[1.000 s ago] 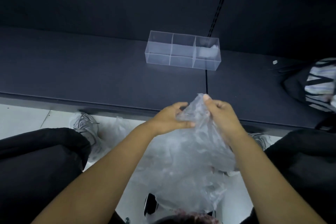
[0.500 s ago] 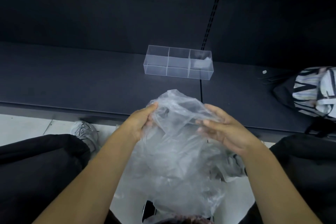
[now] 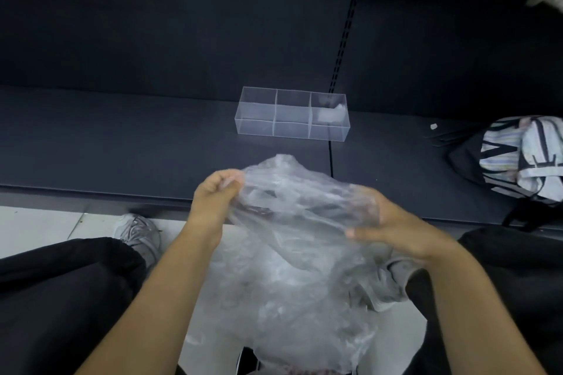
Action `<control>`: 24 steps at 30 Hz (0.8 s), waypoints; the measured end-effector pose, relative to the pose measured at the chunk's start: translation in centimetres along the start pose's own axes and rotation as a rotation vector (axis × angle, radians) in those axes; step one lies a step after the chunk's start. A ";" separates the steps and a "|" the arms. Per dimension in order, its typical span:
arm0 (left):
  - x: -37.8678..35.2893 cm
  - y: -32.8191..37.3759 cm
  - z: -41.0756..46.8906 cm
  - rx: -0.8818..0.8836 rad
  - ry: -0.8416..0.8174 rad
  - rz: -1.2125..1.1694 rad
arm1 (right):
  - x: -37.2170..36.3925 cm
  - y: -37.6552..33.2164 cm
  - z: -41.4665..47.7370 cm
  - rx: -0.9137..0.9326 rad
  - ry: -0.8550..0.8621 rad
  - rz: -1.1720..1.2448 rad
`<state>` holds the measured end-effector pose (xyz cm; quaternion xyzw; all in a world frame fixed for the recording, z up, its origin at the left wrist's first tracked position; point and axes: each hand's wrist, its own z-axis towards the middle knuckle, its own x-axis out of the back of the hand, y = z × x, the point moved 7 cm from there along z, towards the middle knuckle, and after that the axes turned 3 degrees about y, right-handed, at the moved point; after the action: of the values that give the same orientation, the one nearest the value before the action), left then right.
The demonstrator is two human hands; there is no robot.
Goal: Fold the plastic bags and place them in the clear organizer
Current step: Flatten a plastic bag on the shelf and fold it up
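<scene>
The only writing in view is on the striped tote (image 3: 518, 158) lying at the right end of the shelf: bold dark letters run across its fabric, but folds break them up and no word can be read. The shelf (image 3: 122, 143) is a dark, matte board with a dark back panel and a slotted upright strip (image 3: 344, 39) behind it; below its front edge lies a pale tiled floor (image 3: 39, 228), where a grey shoe (image 3: 138, 231) pokes out from black trousers (image 3: 61, 298). The clear organizer (image 3: 259, 128) stands on the shelf, divided into compartments, with a folded bag (image 3: 330, 114) in its far right-hand one. Nearer the camera, the plastic bag (image 3: 292, 222) hangs crumpled in the air in front of the shelf edge, well apart from the organizer. The left hand (image 3: 217, 198) is curled tight, pinching the bag's upper left edge; the right hand (image 3: 393, 228) grasps the other side, its fingers wrapped in the film. Half a second ago the hands were closer together with looser fingers; now they have drawn apart, the right has dropped lower, and the film is stretched wider between them.
</scene>
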<state>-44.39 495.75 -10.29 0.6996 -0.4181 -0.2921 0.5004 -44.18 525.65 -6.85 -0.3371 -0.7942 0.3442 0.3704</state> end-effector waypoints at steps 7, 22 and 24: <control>-5.9 8.0 -8.1 -0.855 -0.108 0.434 | 1.7 -3.6 -0.1 -0.002 0.277 0.324; -7.2 3.1 -7.2 -0.438 -0.183 0.305 | -0.4 -1.5 1.8 0.085 0.352 0.828; -7.6 2.5 -6.6 -0.406 -0.277 0.316 | -1.1 -1.9 1.8 0.105 0.294 0.852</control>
<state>-43.31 505.03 -5.80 0.4651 -0.5191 -0.3809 0.6076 -45.69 523.25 -6.60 -0.6597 -0.5052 0.4543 0.3212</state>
